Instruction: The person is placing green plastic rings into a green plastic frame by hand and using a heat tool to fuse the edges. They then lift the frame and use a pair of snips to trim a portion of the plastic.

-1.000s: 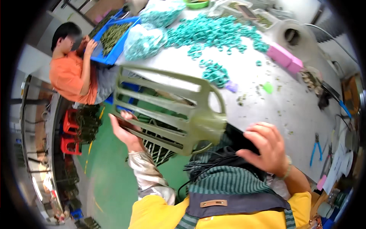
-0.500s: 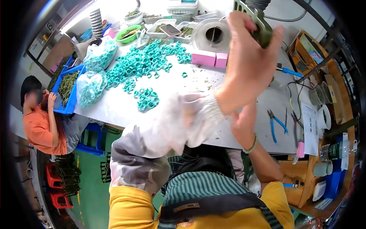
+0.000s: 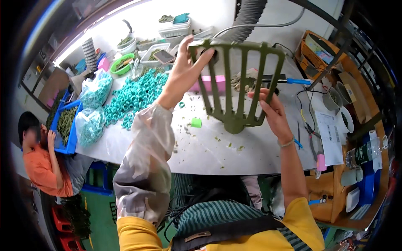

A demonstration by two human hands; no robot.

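An olive-green slatted frame (image 3: 226,79), with long parallel bars and a rounded knob at its lower end, is held up tilted over the table. My left hand (image 3: 181,77) grips its upper left corner between thumb and fingers. At the frame's right edge, my right hand (image 3: 275,115) closes its fingertips on the outer bar. Behind the bars shows a pink block (image 3: 220,83), partly hidden. A small bright green piece (image 3: 196,122) lies on the table just left of the frame, among scattered green crumbs.
Teal rings (image 3: 136,98) form a big heap on the left, beside clear bags (image 3: 90,125) of similar pieces. A person in orange (image 3: 46,167) sits beyond a blue crate (image 3: 72,134). Pliers (image 3: 312,138) and a paper sheet (image 3: 328,134) lie at right.
The frame has swung from nearly edge-on at the upper right to facing me near the middle. My left hand has moved left with it; my right hand has risen to its right edge.
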